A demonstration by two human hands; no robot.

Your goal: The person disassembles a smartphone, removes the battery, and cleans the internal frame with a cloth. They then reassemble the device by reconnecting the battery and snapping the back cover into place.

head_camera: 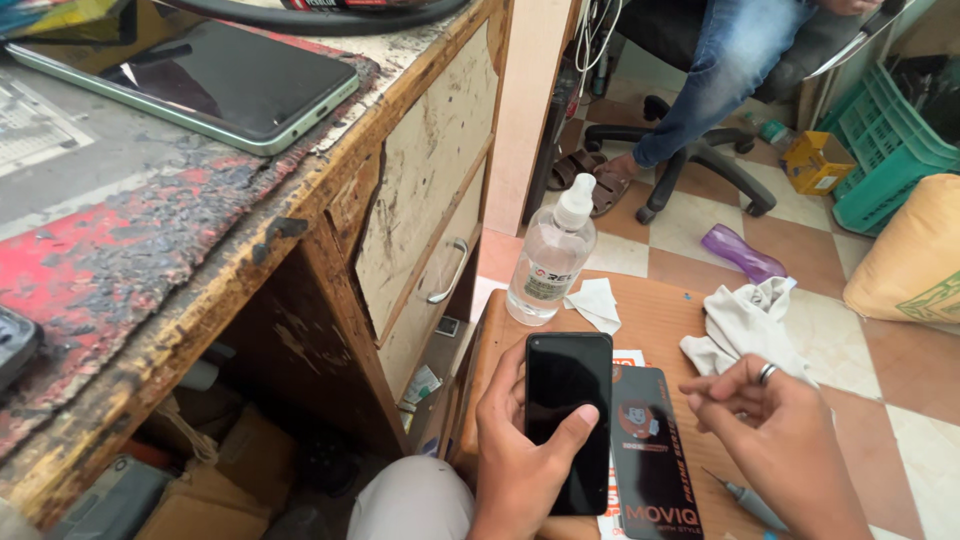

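Note:
My left hand (520,455) grips a black smartphone (566,400) with a dark screen, thumb lying across its lower glass. The phone is held just above a small wooden stool top (655,310). My right hand (775,425), with a ring on one finger, hovers to the right with fingertips pinched together; whether anything is between them I cannot tell. A dark flat packet (652,450) lies on the stool between my hands. A clear spray bottle (551,255), a small white wipe (596,302) and a white cloth (742,325) sit at the stool's far side.
A worn wooden desk (250,260) with drawers stands at left, a second phone (215,85) lying on it. Another person's leg (700,85) and an office chair base (690,165) are behind. A purple bottle (742,253), green crate (885,150), tan sack (915,255) and thin tool (745,497) lie nearby.

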